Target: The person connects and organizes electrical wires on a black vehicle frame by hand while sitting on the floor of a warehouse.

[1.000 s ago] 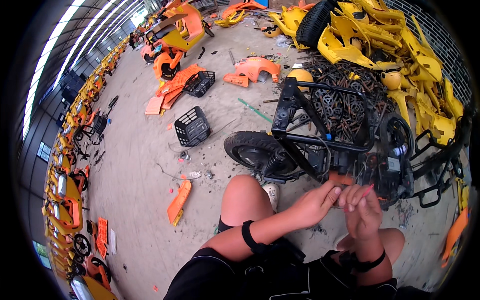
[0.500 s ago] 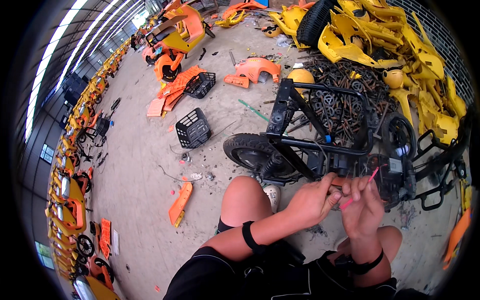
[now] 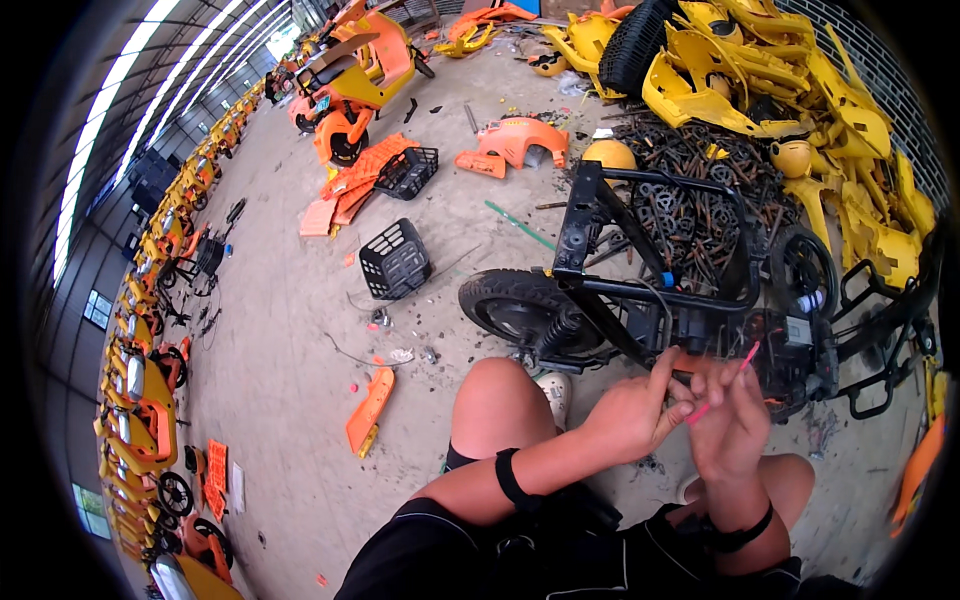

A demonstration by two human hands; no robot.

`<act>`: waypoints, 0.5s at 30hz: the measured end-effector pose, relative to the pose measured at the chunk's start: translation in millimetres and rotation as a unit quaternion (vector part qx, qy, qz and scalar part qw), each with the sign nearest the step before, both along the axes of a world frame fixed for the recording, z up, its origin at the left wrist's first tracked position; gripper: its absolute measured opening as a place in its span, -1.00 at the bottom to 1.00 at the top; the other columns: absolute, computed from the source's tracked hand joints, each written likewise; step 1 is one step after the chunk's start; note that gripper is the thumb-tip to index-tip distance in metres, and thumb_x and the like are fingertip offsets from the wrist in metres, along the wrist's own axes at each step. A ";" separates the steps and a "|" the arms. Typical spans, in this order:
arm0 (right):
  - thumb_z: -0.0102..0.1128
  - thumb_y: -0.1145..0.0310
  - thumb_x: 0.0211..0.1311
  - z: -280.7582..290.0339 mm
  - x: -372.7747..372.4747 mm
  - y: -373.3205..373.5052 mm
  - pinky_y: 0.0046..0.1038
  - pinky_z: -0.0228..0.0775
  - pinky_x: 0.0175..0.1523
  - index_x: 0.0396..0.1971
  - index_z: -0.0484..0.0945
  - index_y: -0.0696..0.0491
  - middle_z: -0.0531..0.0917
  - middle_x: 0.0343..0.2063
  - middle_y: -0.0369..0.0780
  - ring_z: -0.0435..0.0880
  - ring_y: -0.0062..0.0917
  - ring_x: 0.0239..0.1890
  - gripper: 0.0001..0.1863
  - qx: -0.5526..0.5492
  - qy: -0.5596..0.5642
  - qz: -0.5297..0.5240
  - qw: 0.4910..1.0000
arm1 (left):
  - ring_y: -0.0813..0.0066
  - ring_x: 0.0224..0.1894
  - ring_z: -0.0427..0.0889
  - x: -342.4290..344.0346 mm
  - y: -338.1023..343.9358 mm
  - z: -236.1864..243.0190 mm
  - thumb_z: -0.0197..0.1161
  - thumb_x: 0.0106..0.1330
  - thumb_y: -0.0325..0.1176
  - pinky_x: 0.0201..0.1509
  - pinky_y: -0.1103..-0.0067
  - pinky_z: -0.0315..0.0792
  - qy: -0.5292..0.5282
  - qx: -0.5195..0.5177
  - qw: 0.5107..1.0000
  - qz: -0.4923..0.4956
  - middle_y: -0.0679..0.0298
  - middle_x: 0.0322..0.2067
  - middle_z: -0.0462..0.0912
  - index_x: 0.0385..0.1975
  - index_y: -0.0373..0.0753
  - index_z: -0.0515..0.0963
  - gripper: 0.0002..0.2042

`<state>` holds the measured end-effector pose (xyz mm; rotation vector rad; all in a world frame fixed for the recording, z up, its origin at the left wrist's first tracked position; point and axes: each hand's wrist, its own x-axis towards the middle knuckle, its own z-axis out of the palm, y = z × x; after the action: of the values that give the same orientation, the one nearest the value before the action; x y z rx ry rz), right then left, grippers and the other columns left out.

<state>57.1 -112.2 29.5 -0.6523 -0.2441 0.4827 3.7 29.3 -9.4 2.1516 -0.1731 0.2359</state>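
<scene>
Two bare hands of mine meet just in front of a stripped scooter frame (image 3: 640, 290), which stands at twelve o'clock from them. My right hand (image 3: 732, 420) closes its fingers around a thin pink strip (image 3: 699, 413); one end pokes out at one o'clock, the other near my left hand (image 3: 635, 415). My fingers cover the strip's middle. My left hand is bent, fingertips together beside the right's; I cannot tell whether it pinches anything. Behind my knuckles, the frame's lower parts blur into dark shapes, and at three to four o'clock the black rim cuts off an orange panel (image 3: 912, 480).

Grey concrete floor (image 3: 290, 400) spreads towards nine o'clock, littered with scraps; a black plastic crate (image 3: 396, 262) lies at ten. Yellow body panels (image 3: 800, 120) heap against a brick wall (image 3: 850, 40) at one o'clock. Far off at nine, parked scooters (image 3: 140, 420) line the hall, too crowded to count.
</scene>
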 end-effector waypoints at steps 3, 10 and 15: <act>-0.05 0.25 0.45 2.0 -3.8 -0.7 -0.30 0.27 -0.01 -0.34 0.41 0.06 0.41 -0.49 -0.29 0.43 -0.45 -0.21 -0.80 -0.001 0.011 -0.007 1.000 | -0.16 -0.23 0.60 -3.1 -2.2 -5.2 0.03 0.44 -0.02 -0.13 0.19 0.47 0.008 0.062 0.998 -0.001 -0.08 -0.29 0.62 0.34 -0.51 -0.04 -0.26; -0.07 0.28 0.46 -1.1 -0.3 -8.4 -0.16 0.29 0.15 -0.34 0.41 0.05 0.42 -0.49 -0.29 0.45 -0.46 -0.22 -0.81 -0.018 0.009 -0.021 1.000 | -0.18 -0.26 0.60 -2.4 -1.7 1.0 0.06 0.43 -0.05 -0.14 0.19 0.47 0.039 0.089 0.995 -0.015 -0.17 -0.36 0.60 0.38 -0.48 -0.08 -0.24; -0.06 0.27 0.46 0.3 8.3 -7.6 -0.08 0.28 0.22 -0.32 0.40 0.04 0.41 -0.49 -0.30 0.42 -0.47 -0.22 -0.82 -0.005 0.025 -0.016 1.000 | -0.14 -0.33 0.59 -2.8 0.7 6.6 0.11 0.41 -0.12 -0.21 0.19 0.47 0.017 0.095 0.995 -0.011 -0.12 -0.42 0.60 0.40 -0.44 -0.08 -0.25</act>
<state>65.4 -119.8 29.8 -0.6523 -0.1831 0.4698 0.9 30.0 -2.8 2.3390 -0.2070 0.1765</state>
